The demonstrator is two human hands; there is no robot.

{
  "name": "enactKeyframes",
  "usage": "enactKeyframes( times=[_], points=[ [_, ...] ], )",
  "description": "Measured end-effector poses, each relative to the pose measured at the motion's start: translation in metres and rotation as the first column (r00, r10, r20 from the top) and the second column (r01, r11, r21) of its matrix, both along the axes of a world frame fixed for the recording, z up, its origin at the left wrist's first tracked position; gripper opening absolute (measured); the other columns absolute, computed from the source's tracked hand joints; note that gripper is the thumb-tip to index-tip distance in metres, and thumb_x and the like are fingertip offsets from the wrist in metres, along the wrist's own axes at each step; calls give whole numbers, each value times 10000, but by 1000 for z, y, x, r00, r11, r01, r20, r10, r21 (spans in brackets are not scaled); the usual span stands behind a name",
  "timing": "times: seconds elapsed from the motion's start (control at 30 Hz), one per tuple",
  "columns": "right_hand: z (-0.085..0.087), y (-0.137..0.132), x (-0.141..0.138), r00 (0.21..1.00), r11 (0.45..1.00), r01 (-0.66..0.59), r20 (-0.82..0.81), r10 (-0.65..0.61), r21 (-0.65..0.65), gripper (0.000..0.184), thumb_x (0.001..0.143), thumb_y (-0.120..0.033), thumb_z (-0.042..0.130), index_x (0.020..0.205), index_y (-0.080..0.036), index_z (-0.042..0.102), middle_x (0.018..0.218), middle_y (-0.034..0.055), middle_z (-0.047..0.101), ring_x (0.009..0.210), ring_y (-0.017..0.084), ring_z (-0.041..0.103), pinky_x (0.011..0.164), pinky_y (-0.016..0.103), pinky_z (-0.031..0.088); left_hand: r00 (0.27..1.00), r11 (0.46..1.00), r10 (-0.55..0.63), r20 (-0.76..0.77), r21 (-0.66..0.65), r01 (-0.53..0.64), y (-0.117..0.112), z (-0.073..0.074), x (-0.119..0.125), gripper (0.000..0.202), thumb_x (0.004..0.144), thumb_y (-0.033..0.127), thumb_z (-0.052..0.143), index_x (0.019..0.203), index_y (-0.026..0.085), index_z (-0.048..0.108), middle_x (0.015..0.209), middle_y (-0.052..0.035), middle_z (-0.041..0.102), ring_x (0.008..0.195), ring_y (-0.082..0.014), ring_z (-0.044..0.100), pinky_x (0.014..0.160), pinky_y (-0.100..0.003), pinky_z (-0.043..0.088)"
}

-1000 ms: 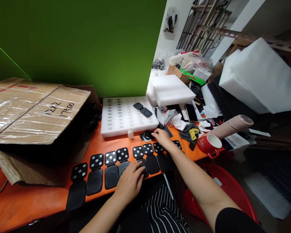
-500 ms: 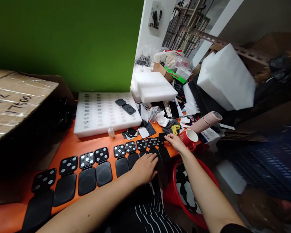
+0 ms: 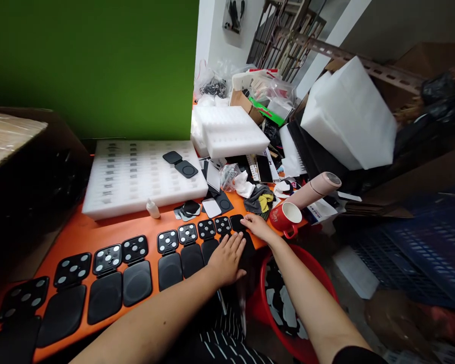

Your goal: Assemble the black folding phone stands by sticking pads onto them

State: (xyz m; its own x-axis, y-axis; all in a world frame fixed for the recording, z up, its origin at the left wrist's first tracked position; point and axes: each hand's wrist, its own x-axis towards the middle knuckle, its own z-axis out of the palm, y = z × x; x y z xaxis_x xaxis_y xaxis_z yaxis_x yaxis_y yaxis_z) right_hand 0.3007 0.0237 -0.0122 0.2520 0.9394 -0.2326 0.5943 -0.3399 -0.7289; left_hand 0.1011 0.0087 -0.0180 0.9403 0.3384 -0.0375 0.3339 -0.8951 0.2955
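A row of black hinged folding pads runs along the orange table; the upper halves of most, such as this dotted half, show pale round dots, and the lower halves are plain black, like this panel. My left hand lies flat, fingers spread, over the lower panels near the row's right end. At that end, a plain black square cover covers the upper half of the last pad. My right hand pinches the cover's right edge between thumb and fingers. What lies directly under my left palm is hidden.
Behind the row are a small white bottle, loose black and white pieces, and a white foam tray bearing an unfolded black pad. A red mug and pink flask stand right, above a red bucket.
My right hand has brought the black cover down and left onto the last dotted half, whose dots are now hidden. My left hand stays on the panels. The view has shifted right.
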Motion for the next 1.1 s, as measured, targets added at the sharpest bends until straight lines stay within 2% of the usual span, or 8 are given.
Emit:
enactKeyframes(
  times=[0.17,0.37,0.63,0.8,1.1],
  points=[
    [-1,0,0,1000,1000,1,22,-1,-9,254,759,-397,518,612,-195,475,549,-34,480,524,119,432,522,236,338,1000,1000,-5,7,22,5,1,2,-1,837,811,590,411,1429,57,223,1514,-180,158,1395,-293,137,1107,-451,140],
    [1,0,-2,999,1000,23,38,-23,11,258,732,-416,539,614,-194,477,574,-36,492,561,121,439,537,233,335,1000,999,9,25,37,-9,-1,-6,1,846,801,591,421,1429,61,222,1513,-179,169,1394,-298,140,1105,-464,137],
    [6,1,-4,998,999,-7,-66,5,-38,305,724,-474,528,619,-203,436,512,-62,437,452,97,413,459,216,346,999,999,8,37,47,-10,0,-9,1,857,794,597,433,1430,63,219,1515,-177,171,1393,-299,146,1108,-451,117],
    [7,3,-5,999,1000,-10,-54,9,-26,279,715,-446,544,617,-205,445,521,-63,440,473,100,422,490,224,358,999,999,14,36,50,-16,-2,-13,2,873,791,602,432,1436,61,197,1519,-177,157,1395,-301,134,1113,-457,103],
    [5,5,-8,999,1000,18,42,-17,-18,256,717,-427,521,607,-212,436,513,-58,453,502,116,431,519,234,337,1000,999,4,25,34,-5,0,-5,1,850,794,574,453,1429,59,221,1515,-178,170,1392,-299,149,1109,-450,130]
  ],
)
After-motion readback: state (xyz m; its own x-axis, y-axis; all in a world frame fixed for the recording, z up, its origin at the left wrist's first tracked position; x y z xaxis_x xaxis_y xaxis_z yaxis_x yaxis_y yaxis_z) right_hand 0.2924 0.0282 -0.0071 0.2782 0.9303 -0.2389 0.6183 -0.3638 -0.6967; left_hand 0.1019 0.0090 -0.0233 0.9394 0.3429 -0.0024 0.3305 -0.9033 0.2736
